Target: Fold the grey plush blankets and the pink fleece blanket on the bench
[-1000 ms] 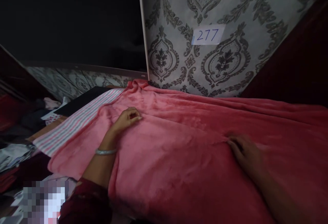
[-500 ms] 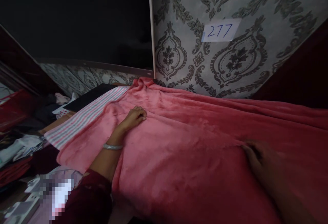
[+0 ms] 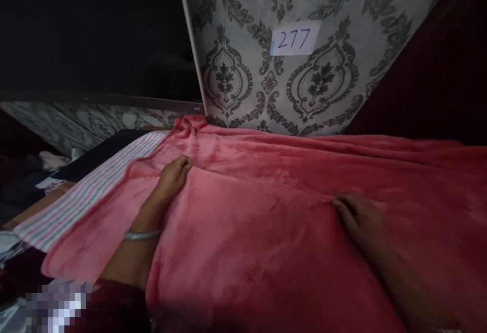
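Right now I see both hands resting on a pink blanket (image 3: 266,221) that is spread wide across the bed and fills most of the lower view. My left hand (image 3: 173,175) lies near the blanket's far left part, fingers curled down into the fleece at a raised fold; the grip looks closed on that fold, though the fingertips are hidden in the cloth. A pale bangle (image 3: 141,234) sits on the left wrist, and a dark red sleeve (image 3: 117,305) shows lower down. My right hand (image 3: 359,219) is well apart from the left, over toward the right, palm down, with the fingertips pressed together at a small pucker in the blanket; whether it truly pinches the cloth or only presses it I cannot tell.

The blanket's far edge runs up against a wall with grey patterned wallpaper (image 3: 236,74), where a paper label (image 3: 294,38) reads 277. Just beside the blanket's left edge, touching it, lies a striped cloth (image 3: 87,191), pink and grey. Further left is a dim heap of clothes (image 3: 45,163), too dark to sort out. Above that the view is black. A dark red surface (image 3: 429,69) rises at the right.
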Demonstrator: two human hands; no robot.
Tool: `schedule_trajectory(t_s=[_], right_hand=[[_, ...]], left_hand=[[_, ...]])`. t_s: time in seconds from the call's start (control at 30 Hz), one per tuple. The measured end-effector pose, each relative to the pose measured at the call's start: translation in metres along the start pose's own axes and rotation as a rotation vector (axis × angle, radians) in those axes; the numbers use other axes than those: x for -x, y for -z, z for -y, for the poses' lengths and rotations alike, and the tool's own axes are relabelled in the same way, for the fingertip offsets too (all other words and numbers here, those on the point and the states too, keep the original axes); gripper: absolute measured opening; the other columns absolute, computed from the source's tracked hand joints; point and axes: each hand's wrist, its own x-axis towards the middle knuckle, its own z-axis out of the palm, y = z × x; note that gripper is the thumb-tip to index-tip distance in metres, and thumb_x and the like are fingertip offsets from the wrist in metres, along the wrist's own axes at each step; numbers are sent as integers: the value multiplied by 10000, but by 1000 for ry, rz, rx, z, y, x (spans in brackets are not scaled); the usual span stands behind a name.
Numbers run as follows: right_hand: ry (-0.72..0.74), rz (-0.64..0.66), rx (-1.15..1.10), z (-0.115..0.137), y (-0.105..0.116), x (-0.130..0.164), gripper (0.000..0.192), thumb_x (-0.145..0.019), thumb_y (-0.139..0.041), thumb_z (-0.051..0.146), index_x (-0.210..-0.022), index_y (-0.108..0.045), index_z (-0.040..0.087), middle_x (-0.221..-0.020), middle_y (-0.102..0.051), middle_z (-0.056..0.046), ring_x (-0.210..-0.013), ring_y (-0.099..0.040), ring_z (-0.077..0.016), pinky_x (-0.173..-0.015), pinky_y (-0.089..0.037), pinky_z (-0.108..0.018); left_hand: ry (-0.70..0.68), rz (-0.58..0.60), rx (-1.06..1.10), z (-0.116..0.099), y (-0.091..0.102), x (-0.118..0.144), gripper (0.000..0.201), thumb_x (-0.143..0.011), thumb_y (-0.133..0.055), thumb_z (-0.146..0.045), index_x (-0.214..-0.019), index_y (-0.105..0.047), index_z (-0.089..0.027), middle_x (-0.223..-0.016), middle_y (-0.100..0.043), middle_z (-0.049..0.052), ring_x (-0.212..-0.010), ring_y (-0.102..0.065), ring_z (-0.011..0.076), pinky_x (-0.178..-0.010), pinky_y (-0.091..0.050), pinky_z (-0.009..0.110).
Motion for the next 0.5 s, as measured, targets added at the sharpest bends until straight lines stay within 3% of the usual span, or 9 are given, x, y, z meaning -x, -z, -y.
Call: schedule_trajectory(t_s=[0.2, 0.33, 0.5], right_hand=[[-51, -28, 20, 3, 2, -2, 330, -988, -439, 465, -815, -607, 241, -771, -635, -62, -740, -597, -242, -683, -491, -378], [-30, -37, 30, 3, 4, -2, 306, -1000, -436, 429, -844, -610, 232, -789, -632, -64, -763, -589, -238, -701, -483, -368], [-27, 14, 21, 3, 2, -2, 323, -1003, -416, 421, -803, -585, 231, -772, -618, -70, -748, -578, -240, -692, -477, -362]], left_hand=[[-159, 141, -73, -2, 2, -1, 353, -772, -602, -580, -812, -617, -229, -827, -664, 45, -796, -619, 231, -751, -486, 334], [-185, 187, -12, -2, -1, -2, 326, -854, -538, -518, -709, -606, -235, -744, -650, 33, -743, -622, 212, -697, -473, 313], [-66, -33, -81, -2, 1, -2, 288, -890, -482, -442, -712, -589, -243, -709, -664, 14, -702, -624, 199, -664, -454, 306]])
